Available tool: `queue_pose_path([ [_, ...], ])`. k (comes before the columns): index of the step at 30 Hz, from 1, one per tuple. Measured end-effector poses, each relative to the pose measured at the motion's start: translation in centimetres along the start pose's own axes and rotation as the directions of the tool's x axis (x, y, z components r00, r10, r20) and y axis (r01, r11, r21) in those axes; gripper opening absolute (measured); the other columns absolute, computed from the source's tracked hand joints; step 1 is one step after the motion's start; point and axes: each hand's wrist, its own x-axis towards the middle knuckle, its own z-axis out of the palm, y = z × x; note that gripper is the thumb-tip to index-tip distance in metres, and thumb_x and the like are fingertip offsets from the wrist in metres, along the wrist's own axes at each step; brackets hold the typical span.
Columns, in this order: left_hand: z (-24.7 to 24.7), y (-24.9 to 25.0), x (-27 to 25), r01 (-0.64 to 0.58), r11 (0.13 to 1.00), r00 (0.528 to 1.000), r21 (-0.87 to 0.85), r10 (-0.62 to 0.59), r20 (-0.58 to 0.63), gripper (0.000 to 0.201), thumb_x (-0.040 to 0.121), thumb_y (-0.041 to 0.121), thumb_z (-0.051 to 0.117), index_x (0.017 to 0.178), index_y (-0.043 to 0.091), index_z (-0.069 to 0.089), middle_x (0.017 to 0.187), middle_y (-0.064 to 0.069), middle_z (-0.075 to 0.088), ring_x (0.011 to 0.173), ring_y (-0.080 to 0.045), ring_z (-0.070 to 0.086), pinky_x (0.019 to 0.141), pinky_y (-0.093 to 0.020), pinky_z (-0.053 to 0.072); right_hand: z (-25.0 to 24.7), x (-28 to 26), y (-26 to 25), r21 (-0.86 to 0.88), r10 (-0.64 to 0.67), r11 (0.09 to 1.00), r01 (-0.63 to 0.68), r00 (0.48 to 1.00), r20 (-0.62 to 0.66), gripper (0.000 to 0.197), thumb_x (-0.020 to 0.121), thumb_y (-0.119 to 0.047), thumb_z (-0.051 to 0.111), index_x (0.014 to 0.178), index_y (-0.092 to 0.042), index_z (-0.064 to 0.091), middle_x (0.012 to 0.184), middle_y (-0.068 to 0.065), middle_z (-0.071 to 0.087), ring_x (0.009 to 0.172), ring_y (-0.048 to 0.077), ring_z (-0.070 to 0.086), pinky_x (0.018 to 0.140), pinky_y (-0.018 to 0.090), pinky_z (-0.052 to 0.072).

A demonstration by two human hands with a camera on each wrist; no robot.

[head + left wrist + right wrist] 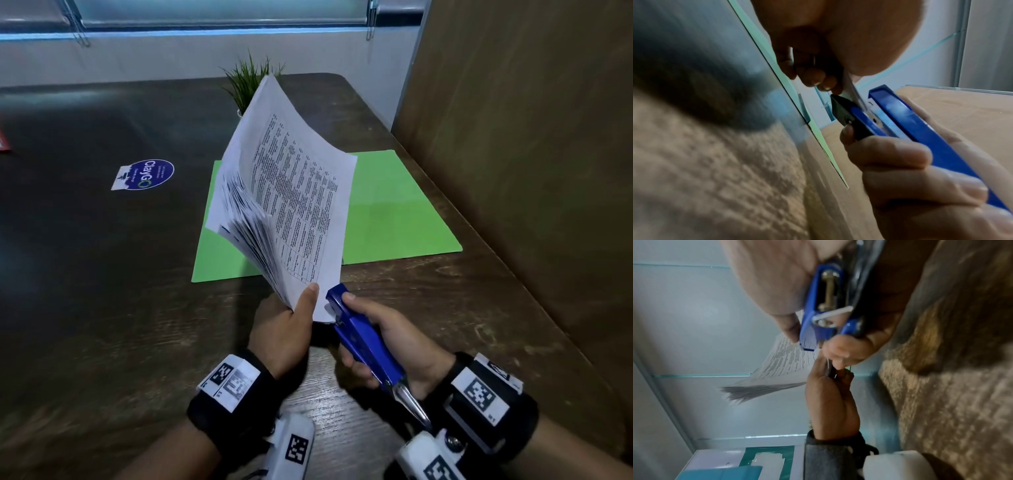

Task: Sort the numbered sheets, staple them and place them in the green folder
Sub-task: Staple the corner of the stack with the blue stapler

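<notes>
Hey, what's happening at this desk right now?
A person is stapling a stack of printed sheets. The left hand pinches the stack near its lower corner and holds it up off the table, pages fanning out. The right hand grips a blue stapler with that corner between its jaws. The green folder lies closed on the table behind.

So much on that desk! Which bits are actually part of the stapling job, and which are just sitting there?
Part of the job:
- sheets, pinched at a corner by the left hand
- blue stapler, gripped by the right hand, its mouth over that corner
- green folder, flat on the desk

Just lying about:
- small potted plant
- round ClayGo sticker
</notes>
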Motion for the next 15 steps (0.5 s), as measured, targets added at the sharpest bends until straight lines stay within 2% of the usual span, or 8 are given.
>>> queue_pose_path([
  [1, 0.0, 0.0, 0.0, -0.001, 1.0, 1.0, 0.001, 0.001, -0.018, 0.028, 0.1, 0.037, 0.056, 0.119, 0.022, 0.071, 0.109, 0.008, 0.07, 0.099, -0.008, 0.064, 0.07, 0.001, 0.039, 0.2, 0.0, -0.1, 0.007, 0.0, 1.0, 0.0, 1.0, 0.013, 0.065, 0.077, -0.069, 0.064, 0.072, -0.004, 0.06, 0.069, 0.018, 0.048, 0.042, 0.017, 0.045, 0.036, 0.021, 0.036],
  [3, 0.0, 0.0, 0.1, -0.003, 1.0, 0.999, -0.006, 0.003, -0.04, 0.029, 0.1, 0.037, 0.056, 0.121, 0.022, 0.07, 0.109, 0.008, 0.069, 0.099, -0.007, 0.063, 0.068, 0.003, 0.036, 0.3, -0.2, -0.3, 0.014, 0.0, 1.0, 0.0, 1.0, 0.022, 0.066, 0.078, -0.069, 0.062, 0.075, -0.004, 0.06, 0.067, 0.018, 0.049, 0.04, 0.017, 0.047, 0.034, 0.021, 0.038],
  [6, 0.1, -0.1, 0.2, 0.008, 1.0, 0.998, -0.024, -0.01, -0.062, 0.029, 0.099, 0.038, 0.058, 0.12, 0.022, 0.071, 0.106, 0.01, 0.069, 0.103, -0.008, 0.065, 0.078, -0.008, 0.04, 0.5, -0.4, -0.6, -0.036, 0.043, 0.998, -0.042, 0.999, 0.019, 0.07, 0.083, -0.07, 0.057, 0.083, -0.001, 0.062, 0.063, 0.016, 0.056, 0.038, 0.016, 0.051, 0.034, 0.022, 0.041],
  [8, 0.1, -0.1, 0.1, -0.009, 1.0, 0.998, -0.012, 0.009, -0.07, 0.029, 0.099, 0.036, 0.058, 0.119, 0.02, 0.072, 0.105, 0.01, 0.069, 0.103, -0.008, 0.065, 0.086, -0.014, 0.04, 0.7, -0.6, -0.7, -0.048, 0.067, 0.997, -0.066, 0.998, 0.02, 0.068, 0.084, -0.069, 0.053, 0.079, -0.002, 0.064, 0.061, 0.015, 0.059, 0.038, 0.017, 0.053, 0.034, 0.022, 0.043],
  [15, 0.3, -0.1, 0.2, 0.02, 0.998, 0.996, -0.062, -0.026, -0.086, 0.028, 0.098, 0.037, 0.058, 0.117, 0.021, 0.072, 0.109, 0.006, 0.074, 0.102, -0.011, 0.069, 0.084, -0.019, 0.044, 0.9, -1.0, -1.1, 0.074, 0.02, 0.997, -0.022, 0.999, 0.038, 0.057, 0.087, -0.062, 0.054, 0.086, -0.006, 0.064, 0.062, 0.017, 0.06, 0.036, 0.018, 0.052, 0.032, 0.02, 0.041],
])
